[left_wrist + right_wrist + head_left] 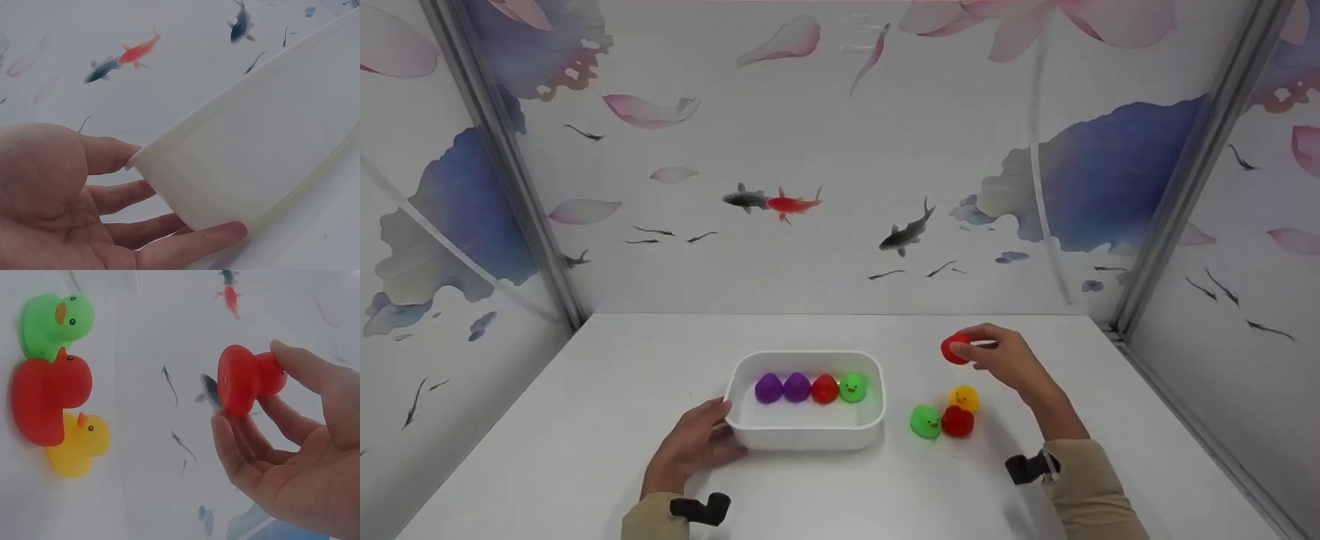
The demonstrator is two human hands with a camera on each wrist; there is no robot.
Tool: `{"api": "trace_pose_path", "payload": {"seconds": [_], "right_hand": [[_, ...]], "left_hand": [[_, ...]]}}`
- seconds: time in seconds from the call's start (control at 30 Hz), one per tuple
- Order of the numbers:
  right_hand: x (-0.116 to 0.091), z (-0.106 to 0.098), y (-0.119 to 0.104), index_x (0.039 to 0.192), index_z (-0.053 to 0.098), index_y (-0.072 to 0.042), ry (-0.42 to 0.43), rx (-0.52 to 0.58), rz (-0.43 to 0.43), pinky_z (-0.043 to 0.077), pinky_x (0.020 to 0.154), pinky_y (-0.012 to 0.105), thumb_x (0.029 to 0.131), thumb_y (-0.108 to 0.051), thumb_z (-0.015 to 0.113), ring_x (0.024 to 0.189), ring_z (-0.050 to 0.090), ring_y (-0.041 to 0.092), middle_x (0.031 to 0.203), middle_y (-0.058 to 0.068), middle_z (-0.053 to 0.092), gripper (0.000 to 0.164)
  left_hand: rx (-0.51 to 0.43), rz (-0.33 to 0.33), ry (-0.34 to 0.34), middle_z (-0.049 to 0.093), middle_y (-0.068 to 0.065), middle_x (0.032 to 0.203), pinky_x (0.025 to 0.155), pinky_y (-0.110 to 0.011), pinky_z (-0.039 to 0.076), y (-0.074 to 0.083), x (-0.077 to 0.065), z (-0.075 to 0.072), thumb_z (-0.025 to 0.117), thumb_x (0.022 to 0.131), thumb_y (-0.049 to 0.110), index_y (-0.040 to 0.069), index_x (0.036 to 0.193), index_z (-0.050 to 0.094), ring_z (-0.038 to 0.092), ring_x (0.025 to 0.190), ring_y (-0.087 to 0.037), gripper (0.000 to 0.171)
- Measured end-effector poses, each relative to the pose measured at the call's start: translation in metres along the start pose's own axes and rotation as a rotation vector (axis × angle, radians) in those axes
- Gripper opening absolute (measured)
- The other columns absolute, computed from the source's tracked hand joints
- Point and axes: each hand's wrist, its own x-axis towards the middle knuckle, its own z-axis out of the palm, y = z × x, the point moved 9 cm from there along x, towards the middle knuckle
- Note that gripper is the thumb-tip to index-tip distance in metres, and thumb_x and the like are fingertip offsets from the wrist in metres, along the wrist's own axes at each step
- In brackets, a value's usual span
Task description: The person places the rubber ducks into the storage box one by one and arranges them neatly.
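Note:
A red rubber duck (239, 381) is pinched between the thumb and fingers of my right hand (287, 433), raised above the table at the right. Below that hand stand a green duck (925, 422), a second red duck (958, 422) and a yellow duck (964, 399), close together. My left hand (694, 439) rests against the left end of a white plastic box (802, 439). Its thumb touches the rim corner, and its fairly straight fingers lie against the outer wall. Inside the box sit two purple ducks (769, 388), a red duck (824, 389) and a green duck (853, 388) in a row.
The white table (585, 420) carries the box near its middle, with the loose ducks to the box's right. White panels printed with fish and petals stand behind and at both sides, joined by metal posts (1185, 172). A black strap device (701, 509) sits on each wrist.

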Motion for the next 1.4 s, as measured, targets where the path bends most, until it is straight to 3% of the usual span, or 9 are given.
{"api": "trace_pose_path", "payload": {"seconds": [0.3, 0.57, 1.13, 1.3, 1.4], "right_hand": [[0.008, 0.016, -0.037, 0.133, 0.06, -0.01, -0.04, 0.01, 0.0, 0.058, 0.098, 0.038, 0.091, -0.039, 0.073, 0.112, 0.063, 0.03, 0.133, 0.016, 0.063, 0.053], [0.015, 0.043, -0.064, 0.127, 0.063, -0.011, -0.121, 0.007, -0.03, 0.058, 0.102, 0.04, 0.091, -0.032, 0.075, 0.114, 0.065, 0.03, 0.131, 0.012, 0.064, 0.043], [0.021, 0.129, -0.101, 0.112, 0.069, -0.011, -0.196, 0.013, -0.126, 0.061, 0.089, 0.035, 0.088, -0.027, 0.079, 0.096, 0.07, 0.017, 0.106, 0.004, 0.073, 0.031], [0.021, 0.159, -0.105, 0.11, 0.069, -0.01, -0.243, 0.017, -0.13, 0.062, 0.09, 0.033, 0.088, -0.026, 0.078, 0.097, 0.071, 0.022, 0.106, 0.006, 0.073, 0.029], [0.02, 0.173, -0.108, 0.109, 0.069, -0.009, -0.264, 0.015, -0.129, 0.062, 0.08, 0.028, 0.087, -0.027, 0.079, 0.094, 0.07, 0.024, 0.107, 0.009, 0.072, 0.03]], "left_hand": [[-0.01, -0.01, 0.008, 0.04, -0.04, 0.146, 0.097, -0.06, 0.056, -0.001, -0.001, 0.0, 0.046, 0.107, 0.022, -0.006, 0.15, 0.034, 0.05, 0.131, -0.052, 0.053], [-0.027, -0.017, 0.007, 0.039, -0.04, 0.146, 0.098, -0.06, 0.056, -0.001, -0.001, -0.001, 0.045, 0.107, 0.02, -0.007, 0.15, 0.033, 0.046, 0.134, -0.053, 0.052], [-0.004, -0.018, 0.002, 0.039, -0.038, 0.148, 0.1, -0.06, 0.054, -0.002, 0.003, -0.001, 0.046, 0.107, 0.024, -0.005, 0.152, 0.033, 0.044, 0.137, -0.052, 0.055], [-0.006, -0.021, 0.002, 0.04, -0.038, 0.147, 0.1, -0.06, 0.055, -0.003, 0.002, -0.001, 0.046, 0.107, 0.024, -0.006, 0.151, 0.034, 0.046, 0.136, -0.052, 0.054], [-0.005, -0.015, 0.003, 0.041, -0.038, 0.146, 0.1, -0.06, 0.055, -0.002, 0.0, 0.0, 0.046, 0.107, 0.023, -0.005, 0.151, 0.035, 0.046, 0.135, -0.052, 0.053]]}}
